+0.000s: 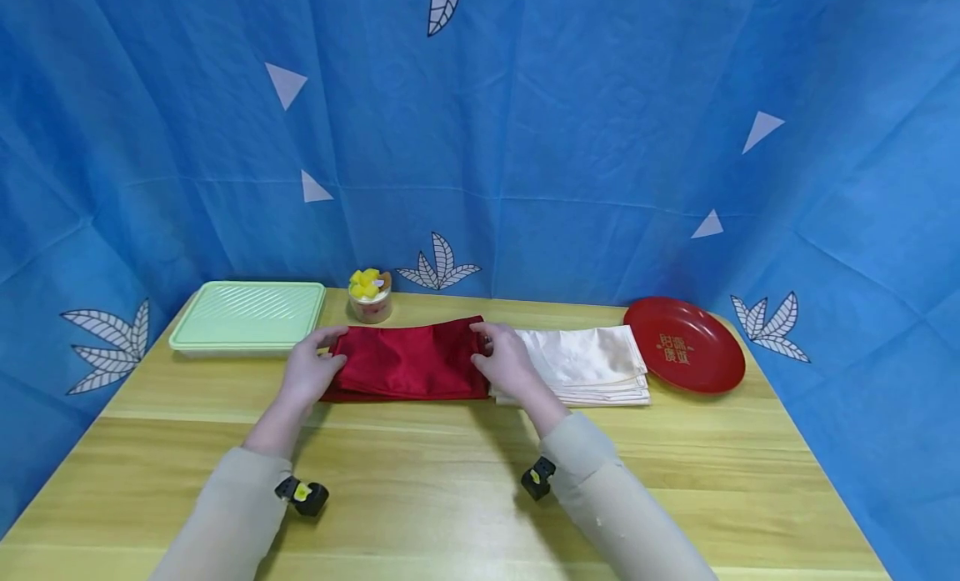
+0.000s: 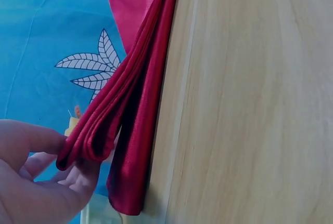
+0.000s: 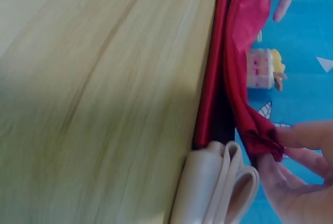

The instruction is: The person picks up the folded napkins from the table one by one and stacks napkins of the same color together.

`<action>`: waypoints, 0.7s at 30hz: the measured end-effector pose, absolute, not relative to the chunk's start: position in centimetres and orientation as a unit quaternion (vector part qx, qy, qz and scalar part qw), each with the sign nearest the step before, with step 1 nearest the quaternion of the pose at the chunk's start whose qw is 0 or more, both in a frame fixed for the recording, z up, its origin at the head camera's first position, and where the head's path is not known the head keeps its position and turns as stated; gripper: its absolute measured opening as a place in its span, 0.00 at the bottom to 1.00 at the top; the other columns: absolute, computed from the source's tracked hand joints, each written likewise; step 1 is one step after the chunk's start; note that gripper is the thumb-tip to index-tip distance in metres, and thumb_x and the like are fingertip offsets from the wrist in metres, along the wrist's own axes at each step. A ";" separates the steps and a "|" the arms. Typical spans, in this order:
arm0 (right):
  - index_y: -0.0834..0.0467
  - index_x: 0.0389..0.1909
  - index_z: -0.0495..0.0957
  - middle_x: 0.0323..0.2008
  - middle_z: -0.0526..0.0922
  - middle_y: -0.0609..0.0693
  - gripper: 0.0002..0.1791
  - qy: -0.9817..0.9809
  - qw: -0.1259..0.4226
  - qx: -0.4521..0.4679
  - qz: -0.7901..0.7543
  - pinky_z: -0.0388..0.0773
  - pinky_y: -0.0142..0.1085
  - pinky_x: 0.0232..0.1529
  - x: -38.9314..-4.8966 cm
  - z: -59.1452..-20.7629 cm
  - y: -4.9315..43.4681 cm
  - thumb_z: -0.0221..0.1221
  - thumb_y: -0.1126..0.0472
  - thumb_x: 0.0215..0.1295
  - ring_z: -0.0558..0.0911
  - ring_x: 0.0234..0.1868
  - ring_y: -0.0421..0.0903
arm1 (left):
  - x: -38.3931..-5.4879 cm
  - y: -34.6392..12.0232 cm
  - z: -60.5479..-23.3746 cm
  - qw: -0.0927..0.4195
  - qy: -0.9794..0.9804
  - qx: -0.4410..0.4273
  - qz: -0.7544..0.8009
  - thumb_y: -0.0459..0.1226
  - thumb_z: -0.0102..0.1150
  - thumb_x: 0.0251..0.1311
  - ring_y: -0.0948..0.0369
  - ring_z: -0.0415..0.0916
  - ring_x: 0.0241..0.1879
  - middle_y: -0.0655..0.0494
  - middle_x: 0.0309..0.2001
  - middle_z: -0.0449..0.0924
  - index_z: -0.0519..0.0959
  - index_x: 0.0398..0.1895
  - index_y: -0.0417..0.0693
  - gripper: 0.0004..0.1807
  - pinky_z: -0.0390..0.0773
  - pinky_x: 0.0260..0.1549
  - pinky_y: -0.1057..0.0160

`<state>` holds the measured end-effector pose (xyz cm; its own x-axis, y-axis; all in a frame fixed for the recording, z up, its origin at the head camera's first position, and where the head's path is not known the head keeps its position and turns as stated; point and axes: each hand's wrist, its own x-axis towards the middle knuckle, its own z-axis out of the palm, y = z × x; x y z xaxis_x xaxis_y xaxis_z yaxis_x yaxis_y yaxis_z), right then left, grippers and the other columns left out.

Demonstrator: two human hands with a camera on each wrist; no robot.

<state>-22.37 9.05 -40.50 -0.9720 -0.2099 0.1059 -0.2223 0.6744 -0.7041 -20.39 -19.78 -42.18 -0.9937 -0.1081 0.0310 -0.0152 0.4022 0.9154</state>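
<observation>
A folded red satin cloth (image 1: 408, 360) spans between both hands, raised at its far edge. My left hand (image 1: 306, 373) pinches its left end between thumb and fingers, and the stacked folds (image 2: 106, 112) show in the left wrist view. At the other end, my right hand (image 1: 510, 364) pinches a bunched corner; the right wrist view shows the gathered tip (image 3: 265, 140) between the thumb and fingers. Beneath the raised folds, another red fold (image 2: 136, 167) lies along the table. Just right of it, a folded white satin cloth (image 1: 581, 360) lies partly behind my right hand.
A pale green lidded box (image 1: 258, 314) stands at the back left, beside a small dessert cup (image 1: 371, 298) topped with yellow pieces. On the right is a red plate (image 1: 697, 335) with gold characters. Blue patterned curtain (image 1: 585, 147) hangs behind the wooden table (image 1: 420, 498).
</observation>
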 end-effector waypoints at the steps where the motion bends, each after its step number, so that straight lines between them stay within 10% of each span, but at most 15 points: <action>1: 0.62 0.59 0.74 0.54 0.73 0.62 0.27 -0.914 0.006 0.117 0.390 0.77 0.41 0.44 -22.3 -40.4 9.3 0.62 0.72 0.57 0.80 0.43 0.51 | -20.3 -19.9 -42.1 0.044 -0.840 0.035 -0.540 0.23 0.50 0.60 0.45 0.69 0.54 0.34 0.58 0.68 0.69 0.62 0.32 0.24 0.70 0.50 0.58; 21: 0.65 0.54 0.75 0.51 0.75 0.61 0.21 -0.940 0.114 0.170 0.271 0.75 0.49 0.49 -17.7 -40.4 19.7 0.61 0.69 0.58 0.76 0.50 0.57 | -16.1 -23.0 -41.0 0.134 -0.941 -0.062 -0.306 0.28 0.53 0.58 0.36 0.68 0.51 0.29 0.56 0.65 0.68 0.60 0.29 0.25 0.68 0.47 0.37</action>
<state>-17.73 19.73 -40.40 -0.9160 -0.2587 0.3066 -0.3822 0.7950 -0.4711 -16.06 -23.03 -40.98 -0.9562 0.0343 0.2907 0.1987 0.8054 0.5584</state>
